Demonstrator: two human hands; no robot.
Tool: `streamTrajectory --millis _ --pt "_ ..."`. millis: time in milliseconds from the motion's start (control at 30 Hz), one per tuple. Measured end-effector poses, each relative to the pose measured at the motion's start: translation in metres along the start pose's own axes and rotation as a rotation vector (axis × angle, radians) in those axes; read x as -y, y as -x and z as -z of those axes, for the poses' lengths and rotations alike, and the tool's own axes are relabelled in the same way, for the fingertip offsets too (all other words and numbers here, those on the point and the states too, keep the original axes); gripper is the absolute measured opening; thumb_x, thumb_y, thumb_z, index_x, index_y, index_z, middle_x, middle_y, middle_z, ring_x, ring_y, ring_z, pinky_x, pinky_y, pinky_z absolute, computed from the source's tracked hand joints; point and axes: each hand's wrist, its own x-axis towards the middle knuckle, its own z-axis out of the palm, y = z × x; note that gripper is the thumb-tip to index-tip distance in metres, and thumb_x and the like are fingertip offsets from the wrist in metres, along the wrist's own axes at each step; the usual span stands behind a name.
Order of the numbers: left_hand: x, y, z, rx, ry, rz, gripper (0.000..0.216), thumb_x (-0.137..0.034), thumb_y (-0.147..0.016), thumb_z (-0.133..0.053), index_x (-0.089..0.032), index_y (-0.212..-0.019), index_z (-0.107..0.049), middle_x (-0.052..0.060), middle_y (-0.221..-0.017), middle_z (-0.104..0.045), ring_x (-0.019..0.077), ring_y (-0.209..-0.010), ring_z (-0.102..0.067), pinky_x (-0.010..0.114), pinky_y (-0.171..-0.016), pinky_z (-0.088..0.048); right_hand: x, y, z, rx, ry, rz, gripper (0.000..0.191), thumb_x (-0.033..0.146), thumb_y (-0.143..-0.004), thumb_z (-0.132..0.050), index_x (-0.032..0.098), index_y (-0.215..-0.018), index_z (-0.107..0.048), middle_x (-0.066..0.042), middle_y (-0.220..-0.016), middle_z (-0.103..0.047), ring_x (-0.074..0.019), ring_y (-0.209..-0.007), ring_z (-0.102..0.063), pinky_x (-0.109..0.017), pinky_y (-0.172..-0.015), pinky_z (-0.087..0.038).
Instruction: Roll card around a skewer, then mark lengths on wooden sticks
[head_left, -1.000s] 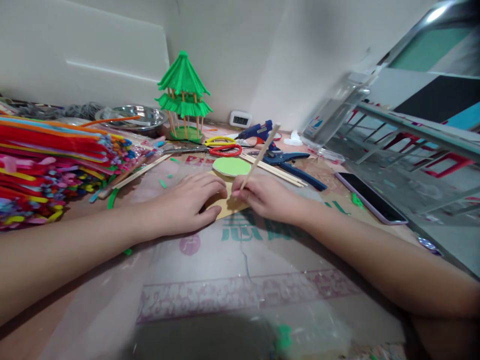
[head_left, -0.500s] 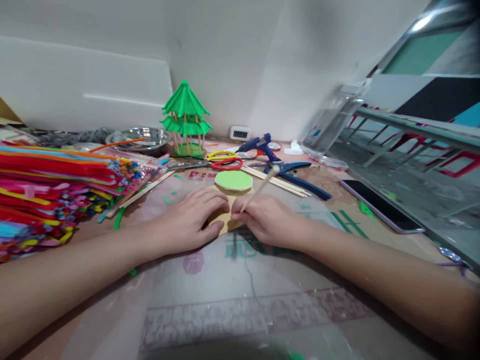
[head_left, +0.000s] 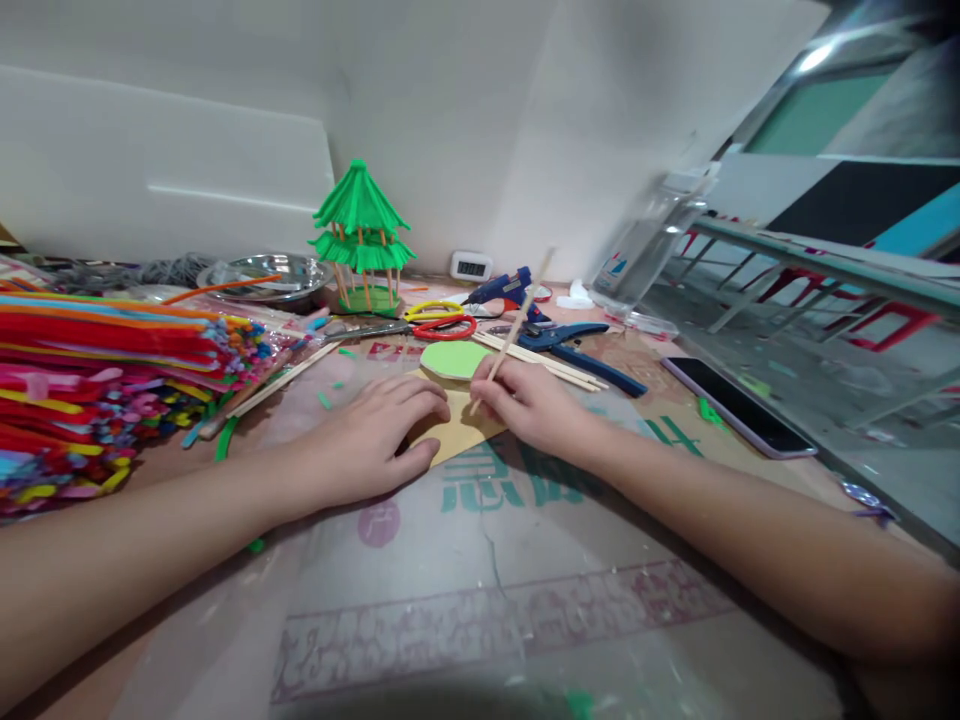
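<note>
My right hand point(head_left: 525, 400) pinches a thin wooden stick point(head_left: 525, 310), which leans up and to the right. Its lower tip is over a tan piece of card point(head_left: 457, 430). Fingers loosely curved and thumb apart, my left hand point(head_left: 390, 430) lies at the left side of that card. Just behind the card is a light green rounded disc point(head_left: 454, 358). More wooden sticks point(head_left: 547, 362) lie behind my right hand.
Colourful pipe cleaners point(head_left: 127, 350) are heaped at the left. Behind are a green-roofed pagoda model point(head_left: 361, 235), a metal bowl point(head_left: 274, 280), red-and-yellow scissors point(head_left: 442, 325), a timer point(head_left: 471, 266), a glue gun point(head_left: 504, 290), blue pliers point(head_left: 585, 350) and a clear bottle point(head_left: 637, 250). A phone point(head_left: 739, 405) lies right.
My right hand has shifted slightly up and right from the left one, uncovering more of the card. The stick stands steeper. The whole view has shifted a little.
</note>
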Motion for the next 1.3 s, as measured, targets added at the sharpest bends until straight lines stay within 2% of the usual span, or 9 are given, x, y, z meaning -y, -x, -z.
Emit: streamTrajectory --millis 100,200,433,733,867,933,1067,1133,1300 --pt "-0.001 0.001 0.0 -0.008 -0.008 -0.004 0.023 -0.032 -0.096 -0.051 -0.02 -0.114 -0.06 0.01 -0.128 -0.061 0.0272 -0.123 -0.055 0.048 -0.109 -0.044 0.003 -0.002 0.0 -0.015 -0.672 -0.23 0.019 0.035 -0.093 -0.055 0.021 -0.081 -0.051 0.003 -0.058 -0.058 -0.0102 -0.045 -0.047 -0.019 -0.045 -0.037" --pt "-0.002 0.001 0.0 -0.021 -0.005 -0.014 0.023 -0.031 -0.097 -0.051 -0.02 -0.114 -0.061 0.009 -0.128 -0.062 0.0267 -0.125 -0.054 0.047 -0.111 -0.042 0.01 0.001 -0.003 0.031 -1.02 -0.366 0.016 0.03 -0.091 -0.059 0.019 -0.08 -0.054 0.003 -0.055 -0.06 -0.0083 -0.04 -0.045 -0.016 -0.038 -0.034" --pt "-0.003 0.0 0.001 -0.028 0.016 -0.028 0.023 -0.03 -0.097 -0.051 -0.02 -0.113 -0.063 0.009 -0.125 -0.062 0.0265 -0.121 -0.055 0.047 -0.109 -0.044 0.018 0.009 -0.006 0.158 -1.183 -0.394 0.025 0.024 -0.099 -0.044 0.017 -0.078 -0.057 -0.003 -0.058 -0.065 -0.0099 -0.041 -0.053 -0.017 -0.04 -0.042" --pt "-0.002 -0.001 0.001 -0.03 0.006 -0.041 0.023 -0.029 -0.097 -0.051 -0.022 -0.115 -0.063 0.009 -0.125 -0.062 0.0263 -0.122 -0.055 0.046 -0.109 -0.044 0.013 0.011 -0.008 0.238 -1.166 -0.351 0.016 0.025 -0.092 -0.048 0.018 -0.079 -0.054 -0.004 -0.061 -0.068 -0.0107 -0.043 -0.055 -0.018 -0.042 -0.042" --pt "-0.003 -0.002 0.001 -0.031 0.011 -0.042 0.022 -0.028 -0.096 -0.051 -0.022 -0.113 -0.064 0.009 -0.123 -0.063 0.0264 -0.121 -0.056 0.046 -0.108 -0.045 0.012 0.01 -0.008 0.24 -1.088 -0.326 0.014 0.03 -0.088 -0.051 0.02 -0.078 -0.051 -0.002 -0.062 -0.067 -0.0108 -0.044 -0.053 -0.02 -0.042 -0.041" --pt "-0.003 -0.002 0.0 -0.029 0.012 -0.038 0.021 -0.027 -0.096 -0.051 -0.022 -0.112 -0.063 0.009 -0.123 -0.063 0.0262 -0.121 -0.056 0.045 -0.108 -0.045 0.009 0.008 -0.007 0.213 -0.95 -0.269 0.017 0.034 -0.089 -0.054 0.021 -0.08 -0.05 -0.001 -0.062 -0.065 -0.0112 -0.045 -0.052 -0.021 -0.044 -0.04" --pt "-0.001 -0.001 -0.001 -0.029 -0.005 -0.031 0.023 -0.031 -0.097 -0.05 -0.02 -0.114 -0.062 0.009 -0.125 -0.062 0.027 -0.121 -0.056 0.047 -0.109 -0.044 0.003 0.007 -0.005 0.106 -0.305 -0.066 0.023 0.038 -0.097 -0.052 0.02 -0.084 -0.054 -0.001 -0.068 -0.062 -0.0123 -0.057 -0.057 -0.023 -0.055 -0.044" --pt "0.0 0.0 -0.002 -0.023 -0.012 -0.03 0.024 -0.032 -0.096 -0.05 -0.02 -0.114 -0.061 0.01 -0.125 -0.062 0.0273 -0.121 -0.056 0.047 -0.109 -0.044 0.003 0.008 -0.006 0.131 -0.026 0.049 0.023 0.034 -0.101 -0.046 0.019 -0.085 -0.054 -0.001 -0.071 -0.062 -0.0131 -0.062 -0.058 -0.024 -0.062 -0.045" --pt "-0.001 -0.001 0.001 0.011 -0.023 -0.025 0.027 -0.032 -0.096 -0.049 -0.019 -0.116 -0.062 0.011 -0.123 -0.064 0.0283 -0.12 -0.056 0.049 -0.108 -0.043 0.003 0.005 -0.002 0.195 0.346 0.249 0.018 0.028 -0.101 -0.038 0.02 -0.09 -0.051 -0.004 -0.078 -0.063 -0.0163 -0.07 -0.057 -0.027 -0.068 -0.042"
